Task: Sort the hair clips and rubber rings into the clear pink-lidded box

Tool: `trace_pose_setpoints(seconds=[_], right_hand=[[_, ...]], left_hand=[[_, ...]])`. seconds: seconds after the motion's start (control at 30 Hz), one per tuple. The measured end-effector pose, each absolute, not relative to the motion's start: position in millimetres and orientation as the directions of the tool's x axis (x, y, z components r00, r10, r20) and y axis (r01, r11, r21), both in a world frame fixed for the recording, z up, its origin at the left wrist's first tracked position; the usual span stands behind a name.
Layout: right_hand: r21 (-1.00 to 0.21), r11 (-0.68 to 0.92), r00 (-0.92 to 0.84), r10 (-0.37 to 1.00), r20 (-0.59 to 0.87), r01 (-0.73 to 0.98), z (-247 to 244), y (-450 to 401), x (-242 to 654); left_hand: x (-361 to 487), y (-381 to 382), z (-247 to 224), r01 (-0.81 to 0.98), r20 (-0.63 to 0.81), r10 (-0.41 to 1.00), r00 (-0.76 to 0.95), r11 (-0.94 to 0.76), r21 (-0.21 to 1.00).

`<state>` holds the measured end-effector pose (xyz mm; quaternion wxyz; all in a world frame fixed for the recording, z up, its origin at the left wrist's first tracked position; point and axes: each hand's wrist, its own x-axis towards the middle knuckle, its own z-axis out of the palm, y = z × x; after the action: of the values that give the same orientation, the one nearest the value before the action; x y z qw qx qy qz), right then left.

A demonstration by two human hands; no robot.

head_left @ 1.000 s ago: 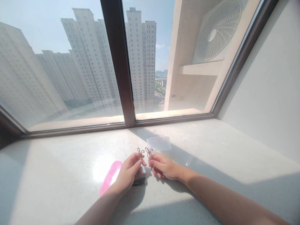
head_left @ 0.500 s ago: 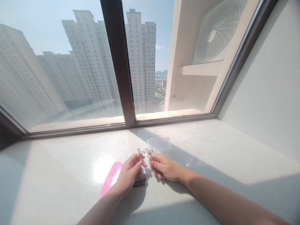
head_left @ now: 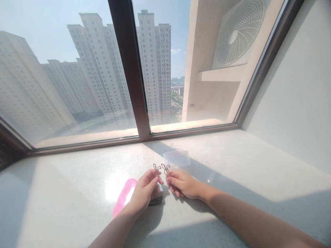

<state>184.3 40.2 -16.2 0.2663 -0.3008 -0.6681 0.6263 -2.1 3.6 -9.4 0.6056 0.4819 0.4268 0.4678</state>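
Observation:
My left hand [head_left: 145, 188] pinches a small brown looped piece [head_left: 156, 168], whose thin loops stand up above the fingertips like rabbit ears. A matching looped piece [head_left: 165, 168] is pinched upright in my right hand [head_left: 184, 183]. The two pieces are side by side, a small gap apart; their lower ends are hidden by my fingers. Behind and below my left hand lies a dark bundle [head_left: 156, 201] with something clear and shiny by it, mostly covered by the hand. A pink-rimmed oval thing [head_left: 121, 203] rests on the sill beside my left wrist.
A translucent whitish case or lid [head_left: 177, 158] lies on the pale stone windowsill [head_left: 85, 193] beyond my hands. The dark window frame [head_left: 143, 136] bounds the sill at the back, and a white wall [head_left: 292, 89] stands on the right. Strong sunlight and shadows cross the sill.
The view has shifted slightly, so hands and things sit a little further right. Both hands keep the same pinch on the two looped pieces.

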Motion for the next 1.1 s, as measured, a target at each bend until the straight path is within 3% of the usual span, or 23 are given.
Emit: trace_pose_setpoints(seconds=[1.1], right_hand=[[-0.997,0.022,-0.680,0.732,-0.030,0.068,-17.2,40.3,185.4]], left_hand=[[0.7,1.2,-2.0,-0.206,-0.094,0.984,0.152,0.124,0.971]])
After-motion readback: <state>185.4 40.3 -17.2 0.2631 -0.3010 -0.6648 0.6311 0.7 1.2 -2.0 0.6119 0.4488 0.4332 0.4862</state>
